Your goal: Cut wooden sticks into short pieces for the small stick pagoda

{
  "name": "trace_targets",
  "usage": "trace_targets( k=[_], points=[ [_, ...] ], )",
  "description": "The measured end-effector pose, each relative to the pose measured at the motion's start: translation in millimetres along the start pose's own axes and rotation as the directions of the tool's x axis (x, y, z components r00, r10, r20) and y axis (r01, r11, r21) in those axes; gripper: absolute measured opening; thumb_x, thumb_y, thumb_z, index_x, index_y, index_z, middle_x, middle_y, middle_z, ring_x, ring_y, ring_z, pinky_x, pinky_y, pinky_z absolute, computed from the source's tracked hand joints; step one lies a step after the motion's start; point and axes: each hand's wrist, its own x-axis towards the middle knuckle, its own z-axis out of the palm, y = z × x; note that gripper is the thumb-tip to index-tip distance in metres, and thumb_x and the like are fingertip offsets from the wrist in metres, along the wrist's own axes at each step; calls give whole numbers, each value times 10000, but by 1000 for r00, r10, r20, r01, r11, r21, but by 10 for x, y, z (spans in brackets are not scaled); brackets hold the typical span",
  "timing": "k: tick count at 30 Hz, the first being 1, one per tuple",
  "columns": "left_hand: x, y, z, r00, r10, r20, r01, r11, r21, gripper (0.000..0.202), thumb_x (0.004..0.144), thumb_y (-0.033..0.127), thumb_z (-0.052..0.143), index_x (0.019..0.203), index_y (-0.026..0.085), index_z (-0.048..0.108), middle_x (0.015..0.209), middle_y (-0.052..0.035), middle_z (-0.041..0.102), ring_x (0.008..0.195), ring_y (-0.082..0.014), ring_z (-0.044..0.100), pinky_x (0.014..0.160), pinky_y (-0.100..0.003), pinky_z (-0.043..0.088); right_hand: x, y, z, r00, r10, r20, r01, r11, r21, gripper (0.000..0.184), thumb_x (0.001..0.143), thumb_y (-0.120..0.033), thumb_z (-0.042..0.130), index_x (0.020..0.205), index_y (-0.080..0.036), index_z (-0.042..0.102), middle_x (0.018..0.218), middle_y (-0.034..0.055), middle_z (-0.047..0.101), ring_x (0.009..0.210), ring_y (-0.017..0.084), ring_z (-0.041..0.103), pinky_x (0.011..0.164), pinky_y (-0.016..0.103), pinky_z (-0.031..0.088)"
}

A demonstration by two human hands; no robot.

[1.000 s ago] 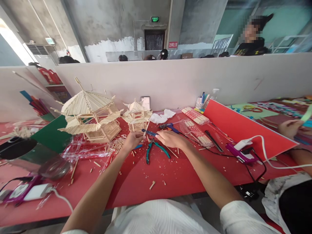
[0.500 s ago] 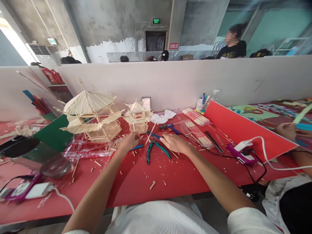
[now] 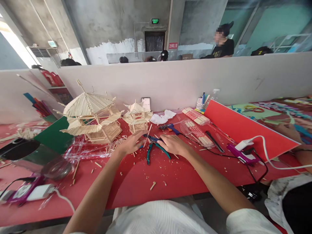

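With the clock centred between our hands, the small pavilion (image 3: 136, 119) stands at 11 o'clock and the large one (image 3: 89, 104) at 10, with plastic wrap (image 3: 85, 151) at 9. Tissue (image 3: 162, 117) lies at 1; the glue gun (image 3: 172, 128) at 2, just beyond our right hand (image 3: 172, 144), its cord trailing toward 3. Stick packs (image 3: 198, 134) lie past it, then the red board (image 3: 246, 128). The teal pliers (image 3: 148, 156) sit splayed at 5, close under our hands. The partition (image 3: 175, 81) bounds 12; our widest room runs toward 6, where scraps (image 3: 153, 185) dot the table (image 3: 180, 182) to its near edge. At centre, our right hand is closed on the blue pliers (image 3: 153, 138), a stick (image 3: 147, 136) slanting at their tip. Our left hand (image 3: 131, 143) reaches that tip, fingers bent; we cannot tell whether it grips anything.
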Motion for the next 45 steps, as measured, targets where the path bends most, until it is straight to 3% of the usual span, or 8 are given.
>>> trace_targets(
  k=[4, 9, 12, 19, 23, 27, 36, 45],
  points=[
    [44, 13, 108, 1000, 24, 3, -24, 992, -122, 483, 892, 432, 604, 1335, 242, 613, 1336, -122, 619, 1151, -262, 631, 938, -329, 531, 5, -61, 21, 999, -50, -19, 50, 999, 5, 413, 1048, -461, 319, 1139, -162, 589, 1079, 148, 712, 973, 285, 677, 784, 321, 414],
    [71, 5, 132, 1000, -10, 23, 16, 966, -258, 469, 876, 417, 623, 1298, 212, 639, 1276, -145, 637, 810, -194, 716, 745, -299, 580, 24, -94, 38, 998, -50, -25, 51, 999, 14, 446, 1044, -484, 315, 1154, -151, 591, 1104, 154, 711, 989, 300, 677, 783, 335, 428],
    [67, 25, 96, 997, -36, 68, 56, 950, -307, 482, 870, 420, 625, 1299, 201, 632, 1303, -154, 621, 714, -168, 719, 692, -287, 582, 42, -103, 50, 999, -34, -13, 34, 999, 16, 457, 1039, -501, 314, 1116, -159, 607, 1097, 160, 714, 981, 304, 682, 781, 341, 436],
    [79, 13, 93, 994, -50, 93, 78, 943, -325, 521, 849, 423, 672, 1319, 204, 622, 1297, -148, 639, 742, -176, 728, 723, -293, 603, 74, -103, 73, 1000, -12, 8, 12, 1000, -1, 485, 1032, -512, 306, 1070, -162, 639, 1076, 175, 724, 960, 313, 693, 776, 344, 449],
    [83, -29, 119, 998, 0, 61, 18, 952, -306, 491, 863, 422, 666, 1306, 215, 628, 1408, -154, 565, 784, -170, 726, 753, -312, 619, 73, -104, 46, 1000, -3, 23, 4, 1000, -19, 519, 1031, -523, 290, 1074, -151, 650, 1090, 180, 722, 970, 319, 693, 787, 353, 455],
    [75, -53, 120, 999, 31, 23, -25, 978, -208, 471, 891, 388, 651, 1324, 209, 606, 1376, -161, 590, 814, -186, 731, 759, -338, 628, 77, -111, 31, 1000, 12, 28, -10, 998, -55, 536, 1031, -523, 275, 1070, -144, 653, 1071, 169, 726, 953, 315, 695, 779, 350, 454],
    [89, -59, 115, 999, 26, 34, -19, 984, -177, 495, 901, 462, 622, 1328, 212, 599, 1353, -153, 604, 757, -171, 729, 687, -308, 623, 110, -87, 84, 1000, 17, 23, -15, 997, -80, 581, 1028, -547, 256, 1034, -137, 667, 1029, 174, 731, 915, 311, 696, 759, 345, 443],
    [91, -117, 123, 999, 14, 35, -6, 977, -214, 529, 888, 488, 620, 1335, 207, 586, 1391, -161, 575, 798, -187, 737, 738, -334, 624, 149, -54, 134, 1000, -11, -14, 10, 997, -74, 568, 1029, -537, 290, 1037, -118, 674, 1042, 188, 729, 944, 316, 697, 790, 346, 439]
  ],
)
